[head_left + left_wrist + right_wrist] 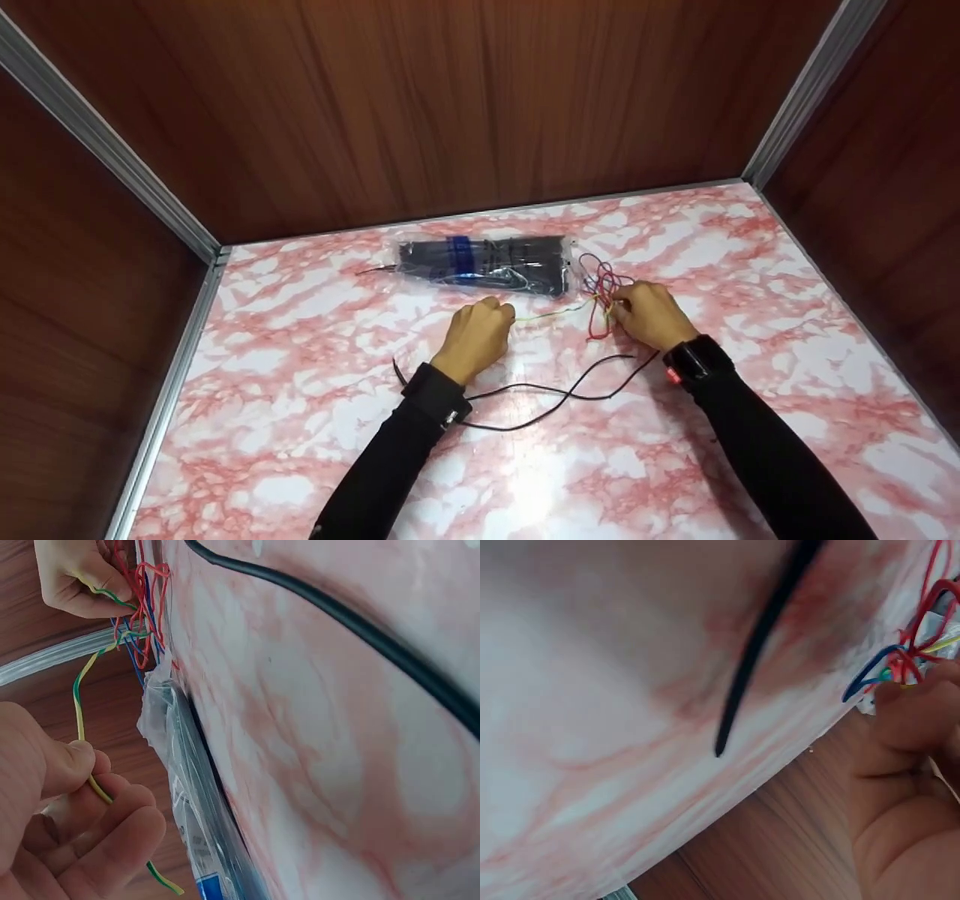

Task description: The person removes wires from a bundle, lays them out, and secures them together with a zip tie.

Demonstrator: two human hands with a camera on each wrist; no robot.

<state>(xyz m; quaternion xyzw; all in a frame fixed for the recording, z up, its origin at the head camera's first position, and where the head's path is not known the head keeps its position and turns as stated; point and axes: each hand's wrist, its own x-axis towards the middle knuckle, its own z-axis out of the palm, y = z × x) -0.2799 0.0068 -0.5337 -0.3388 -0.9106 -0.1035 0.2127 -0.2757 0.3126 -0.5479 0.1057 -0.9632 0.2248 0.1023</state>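
Note:
My left hand [474, 339] pinches a yellow-and-green wire [78, 706] between thumb and fingers, and the wire's loose end hangs below them in the left wrist view. From there it runs fairly straight to a tangle of red and blue wires [141, 604] on the right. At that tangle, my right hand [654, 318] grips part of the bundle, with a piece of yellow-and-green wire also at its fingers. In the right wrist view the fingertips are partly cut off by the frame's edge, so which strands they hold is hard to tell.
Behind the hands lies a clear plastic bag [510, 266] of dark strips with a blue band. A black cable [517, 386] loops across the marbled table [300, 450] between the forearms. Brown wooden panels [450, 112] in metal frames enclose the table's back and sides.

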